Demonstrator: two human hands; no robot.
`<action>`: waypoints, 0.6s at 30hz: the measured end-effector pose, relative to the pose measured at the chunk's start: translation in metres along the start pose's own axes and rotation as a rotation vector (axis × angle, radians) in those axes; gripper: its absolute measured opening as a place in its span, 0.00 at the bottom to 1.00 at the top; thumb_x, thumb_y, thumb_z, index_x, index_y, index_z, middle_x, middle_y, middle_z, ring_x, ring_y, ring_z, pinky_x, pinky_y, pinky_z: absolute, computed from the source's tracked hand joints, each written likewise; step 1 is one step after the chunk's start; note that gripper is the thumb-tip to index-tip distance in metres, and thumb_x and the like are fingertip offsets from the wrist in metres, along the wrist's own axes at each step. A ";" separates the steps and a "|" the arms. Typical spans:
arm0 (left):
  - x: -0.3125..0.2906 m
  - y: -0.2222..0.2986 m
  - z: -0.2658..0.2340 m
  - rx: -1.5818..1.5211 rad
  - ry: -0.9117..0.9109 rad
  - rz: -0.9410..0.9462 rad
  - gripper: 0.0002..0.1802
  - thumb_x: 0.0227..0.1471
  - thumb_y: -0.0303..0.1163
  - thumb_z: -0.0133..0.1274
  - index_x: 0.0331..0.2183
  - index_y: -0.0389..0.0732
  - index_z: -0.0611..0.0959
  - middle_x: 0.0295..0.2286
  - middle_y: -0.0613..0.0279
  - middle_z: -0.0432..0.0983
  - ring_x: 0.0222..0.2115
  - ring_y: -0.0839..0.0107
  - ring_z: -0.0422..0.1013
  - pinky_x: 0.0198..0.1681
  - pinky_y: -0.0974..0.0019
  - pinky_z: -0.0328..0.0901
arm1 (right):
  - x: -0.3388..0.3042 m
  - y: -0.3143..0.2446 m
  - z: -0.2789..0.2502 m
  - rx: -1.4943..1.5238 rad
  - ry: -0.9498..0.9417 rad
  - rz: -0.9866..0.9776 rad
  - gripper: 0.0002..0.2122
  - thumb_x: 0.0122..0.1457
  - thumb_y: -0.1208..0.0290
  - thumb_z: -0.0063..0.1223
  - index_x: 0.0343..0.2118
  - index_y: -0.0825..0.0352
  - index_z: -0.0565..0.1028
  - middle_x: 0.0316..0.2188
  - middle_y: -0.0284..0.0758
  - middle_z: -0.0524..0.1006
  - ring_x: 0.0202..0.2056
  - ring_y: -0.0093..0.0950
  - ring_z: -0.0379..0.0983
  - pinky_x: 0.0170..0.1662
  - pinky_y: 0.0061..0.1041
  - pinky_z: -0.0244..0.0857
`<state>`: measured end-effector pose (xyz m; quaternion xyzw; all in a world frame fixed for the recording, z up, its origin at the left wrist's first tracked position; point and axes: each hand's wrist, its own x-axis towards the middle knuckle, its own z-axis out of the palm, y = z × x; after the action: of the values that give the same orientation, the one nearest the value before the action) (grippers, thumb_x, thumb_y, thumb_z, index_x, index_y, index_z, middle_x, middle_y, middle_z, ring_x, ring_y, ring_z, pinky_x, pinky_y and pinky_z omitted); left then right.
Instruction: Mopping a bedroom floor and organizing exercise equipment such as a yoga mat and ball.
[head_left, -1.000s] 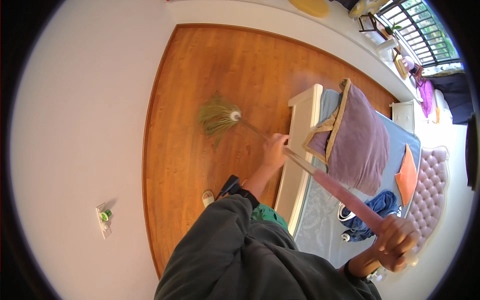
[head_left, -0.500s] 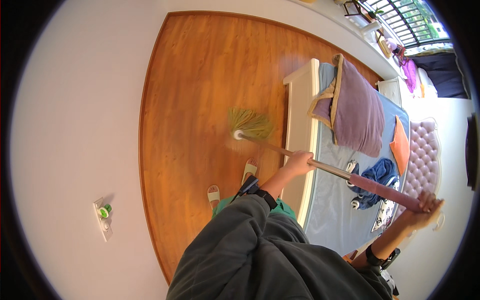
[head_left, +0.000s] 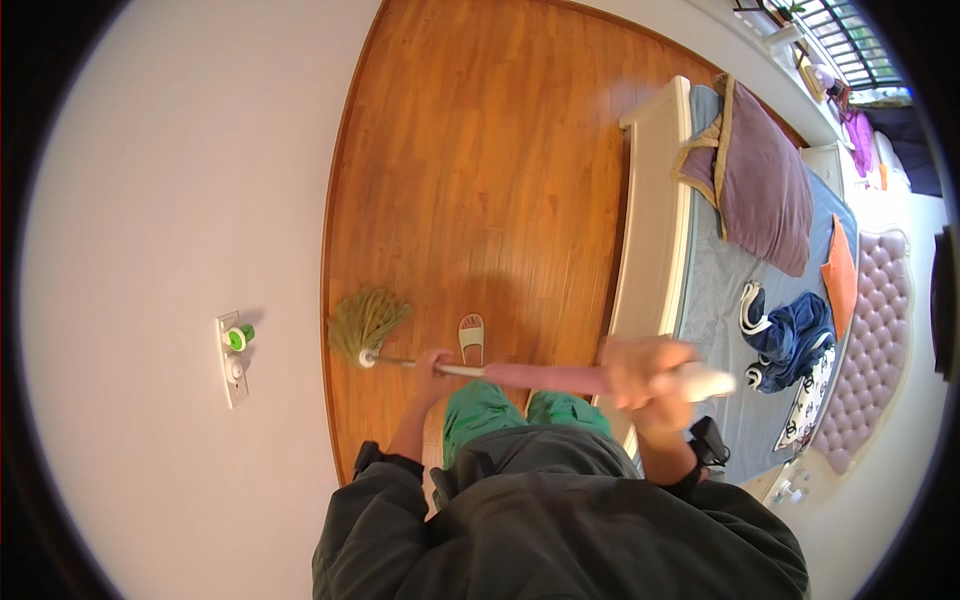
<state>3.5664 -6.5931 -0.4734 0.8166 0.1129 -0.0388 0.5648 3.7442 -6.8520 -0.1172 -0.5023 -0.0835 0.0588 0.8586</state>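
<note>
Head view: the person holds a broom [head_left: 545, 377] across the front of the body, both hands closed around it, well apart from each other. Compared with half a second ago, the bristles [head_left: 368, 318] have swung from mid-floor, near the bed's footboard [head_left: 655, 200], over to the left, beside the skirting of the wall [head_left: 180, 240]. The handle, sloping down to the right before, now runs almost level. Long axis: left to right across the picture, right end slightly lower; bristle end left, fanning upward from a white collar [head_left: 367, 357], pale butt end right. Left hand [head_left: 432, 374] grips the thin metal shaft, the collar just to its left; right hand [head_left: 650, 378] (blurred, finger detail unclear) clasps the pink sleeve near the butt, which sticks out past it. Broom head is over the wood floor [head_left: 480, 190]; a slipper [head_left: 471, 330] shows just above the shaft.
</note>
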 end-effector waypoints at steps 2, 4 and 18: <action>-0.054 -0.046 -0.024 -0.054 -0.030 -0.192 0.21 0.37 0.22 0.56 0.38 0.47 0.82 0.29 0.60 0.78 0.32 0.56 0.74 0.35 0.57 0.66 | -0.017 0.006 0.006 0.074 -0.202 0.233 0.18 0.52 0.72 0.60 0.14 0.65 0.61 0.13 0.32 0.67 0.18 0.25 0.63 0.26 0.28 0.55; -0.081 -0.056 -0.017 0.100 -0.041 -0.197 0.22 0.38 0.21 0.55 0.39 0.49 0.83 0.30 0.61 0.78 0.34 0.58 0.74 0.37 0.58 0.66 | -0.036 -0.001 -0.011 0.192 -0.369 0.303 0.18 0.49 0.73 0.61 0.14 0.67 0.61 0.14 0.33 0.67 0.20 0.26 0.62 0.27 0.29 0.54; -0.046 0.237 0.341 0.114 -0.290 0.365 0.18 0.35 0.18 0.58 0.32 0.48 0.84 0.28 0.59 0.75 0.38 0.55 0.72 0.41 0.53 0.64 | -0.289 -0.274 -0.152 -0.416 0.027 -0.388 0.19 0.53 0.63 0.57 0.13 0.58 0.60 0.07 0.24 0.64 0.09 0.18 0.61 0.19 0.21 0.63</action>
<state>3.5973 -6.9973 -0.3706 0.8400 -0.1211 -0.0593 0.5256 3.4966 -7.1689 0.0237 -0.6432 -0.1769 -0.1318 0.7332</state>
